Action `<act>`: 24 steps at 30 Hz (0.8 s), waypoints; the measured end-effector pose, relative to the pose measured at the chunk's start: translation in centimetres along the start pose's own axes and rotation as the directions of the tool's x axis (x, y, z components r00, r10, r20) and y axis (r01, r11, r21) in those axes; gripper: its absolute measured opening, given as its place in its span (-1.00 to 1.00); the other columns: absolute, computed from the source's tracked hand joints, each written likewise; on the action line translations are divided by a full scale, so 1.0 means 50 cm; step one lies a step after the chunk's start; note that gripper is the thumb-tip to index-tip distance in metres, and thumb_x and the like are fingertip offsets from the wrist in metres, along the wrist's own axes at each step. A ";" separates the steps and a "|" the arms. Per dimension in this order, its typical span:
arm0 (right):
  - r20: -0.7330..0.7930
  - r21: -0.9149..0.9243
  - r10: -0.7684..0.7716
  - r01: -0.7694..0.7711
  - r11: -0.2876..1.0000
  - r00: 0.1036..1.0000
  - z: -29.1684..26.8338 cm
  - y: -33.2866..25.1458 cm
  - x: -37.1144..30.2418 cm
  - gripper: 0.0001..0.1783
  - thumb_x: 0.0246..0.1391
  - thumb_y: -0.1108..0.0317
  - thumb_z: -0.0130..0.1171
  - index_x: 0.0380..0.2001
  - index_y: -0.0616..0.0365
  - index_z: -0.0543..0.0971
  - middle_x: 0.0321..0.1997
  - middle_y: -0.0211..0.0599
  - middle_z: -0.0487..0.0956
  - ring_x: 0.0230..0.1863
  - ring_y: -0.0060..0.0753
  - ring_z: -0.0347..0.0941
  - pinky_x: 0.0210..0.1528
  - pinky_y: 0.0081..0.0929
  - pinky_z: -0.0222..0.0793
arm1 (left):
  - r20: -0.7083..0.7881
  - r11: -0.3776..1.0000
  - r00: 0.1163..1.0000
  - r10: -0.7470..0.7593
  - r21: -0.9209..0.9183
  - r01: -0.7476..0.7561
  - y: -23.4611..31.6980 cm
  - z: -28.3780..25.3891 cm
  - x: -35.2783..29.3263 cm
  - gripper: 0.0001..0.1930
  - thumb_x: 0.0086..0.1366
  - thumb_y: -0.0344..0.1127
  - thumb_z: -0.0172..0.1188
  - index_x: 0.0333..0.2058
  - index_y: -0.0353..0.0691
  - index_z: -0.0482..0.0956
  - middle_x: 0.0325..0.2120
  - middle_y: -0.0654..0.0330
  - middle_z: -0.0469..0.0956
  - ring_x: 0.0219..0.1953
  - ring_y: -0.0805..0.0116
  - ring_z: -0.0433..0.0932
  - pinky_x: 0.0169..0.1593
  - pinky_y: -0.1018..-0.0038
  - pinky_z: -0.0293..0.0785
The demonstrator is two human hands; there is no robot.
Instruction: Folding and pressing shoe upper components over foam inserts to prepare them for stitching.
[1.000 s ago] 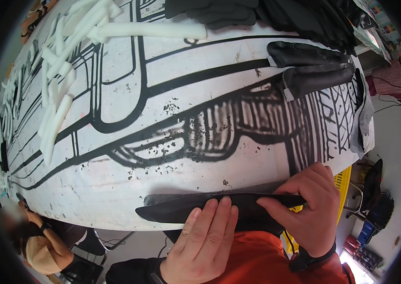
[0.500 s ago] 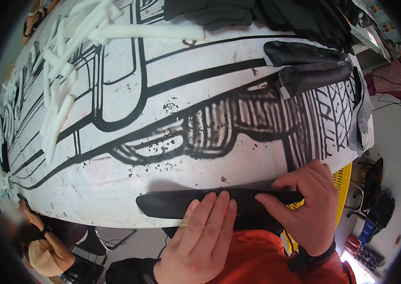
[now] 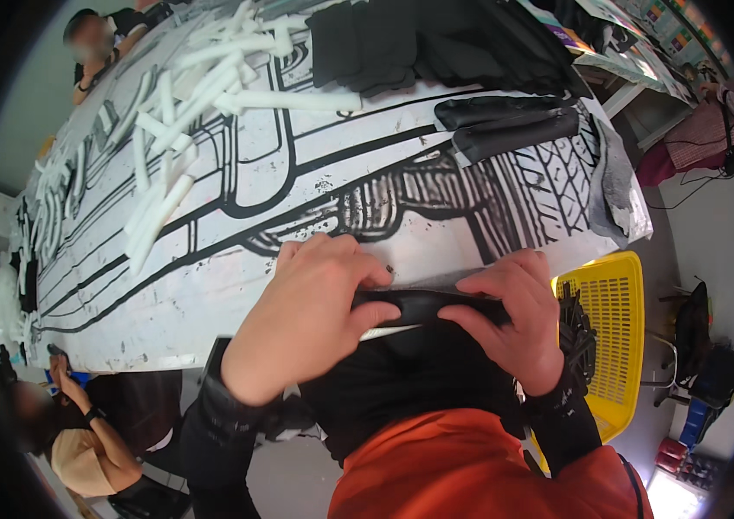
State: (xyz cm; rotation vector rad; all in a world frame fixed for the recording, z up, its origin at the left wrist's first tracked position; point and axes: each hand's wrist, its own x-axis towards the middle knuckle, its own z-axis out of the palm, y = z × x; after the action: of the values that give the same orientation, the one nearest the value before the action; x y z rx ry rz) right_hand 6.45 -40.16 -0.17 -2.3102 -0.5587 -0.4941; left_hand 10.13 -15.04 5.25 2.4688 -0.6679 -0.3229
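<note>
A long black roll (image 3: pixel 419 307), apparently a sleeve of black sheet material, lies along the near edge of the table. My left hand (image 3: pixel 302 316) grips its left part, thumb in front and fingers curled over the top. Toward its right end, my right hand (image 3: pixel 514 316) pinches it the same way, the two thumbs pointing at each other. Both palms hide the ends of the roll. Farther off to the right, two similar black rolls (image 3: pixel 518 130) lie side by side, with pale ends at their left.
White foam rods (image 3: pixel 298 101) are heaped at the far left. Black fabric pieces (image 3: pixel 367 52) lie at the back. Dark lines cover the white tabletop (image 3: pixel 125 307). A yellow basket (image 3: pixel 622 346) holding black strips stands by my right arm. Two people (image 3: pixel 94 454) are at the table's left side.
My left hand has gone from lying flat on the black roll to gripping its left part. My right hand still pinches it. The view has shifted, showing more of the yellow basket.
</note>
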 end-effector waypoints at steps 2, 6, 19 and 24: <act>-0.029 -0.006 -0.072 0.072 0.997 0.997 0.001 -0.001 -0.017 -0.63 -0.17 0.31 0.61 -0.28 0.04 0.64 -0.33 -0.45 0.61 -0.25 -0.22 0.47 -0.15 -0.26 0.33 | 0.079 0.996 0.994 -0.079 -0.027 0.082 0.011 -0.007 0.010 -0.75 0.14 -0.31 0.51 -0.26 -0.28 0.69 -0.36 0.12 0.63 -0.19 0.05 0.56 -0.03 0.28 0.43; -0.398 -0.130 -0.022 -0.033 0.991 0.917 -0.025 -0.039 -0.059 -0.44 -0.15 0.31 0.65 -0.09 0.10 0.57 -0.05 -0.29 0.55 -0.14 -0.31 0.45 -0.11 -0.39 0.36 | -0.007 0.970 0.992 -0.127 -0.211 0.123 0.051 -0.001 -0.027 -0.81 0.15 -0.36 0.50 -0.37 -0.32 0.67 -0.45 0.10 0.64 -0.36 0.14 0.58 -0.20 0.35 0.46; 0.271 0.928 0.609 -0.369 0.039 0.746 -0.060 -0.098 -0.138 -0.85 0.18 0.61 0.37 -0.17 0.28 0.70 -0.18 -0.34 0.74 -0.13 -0.61 0.63 -0.02 -0.60 0.54 | 0.147 0.726 0.958 -0.246 -0.627 0.283 0.169 0.072 -0.071 -0.85 0.22 -0.44 0.50 -0.37 -0.31 0.67 -0.45 0.37 0.62 -0.34 0.64 0.47 -0.21 0.58 0.41; 0.258 0.936 0.643 -0.351 0.019 0.721 -0.067 -0.109 -0.134 -0.87 0.19 0.61 0.36 -0.19 0.30 0.71 -0.20 -0.33 0.75 -0.19 -0.63 0.64 -0.08 -0.63 0.55 | 0.148 0.720 0.961 -0.235 -0.637 0.275 0.173 0.076 -0.071 -0.84 0.22 -0.44 0.50 -0.37 -0.30 0.65 -0.44 0.39 0.61 -0.32 0.65 0.45 -0.20 0.59 0.40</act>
State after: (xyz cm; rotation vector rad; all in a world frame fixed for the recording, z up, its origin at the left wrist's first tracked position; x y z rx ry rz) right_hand -2.61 -40.59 1.78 -0.9780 0.1880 0.0259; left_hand 2.38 -21.14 7.39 1.8594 -0.1659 -0.6200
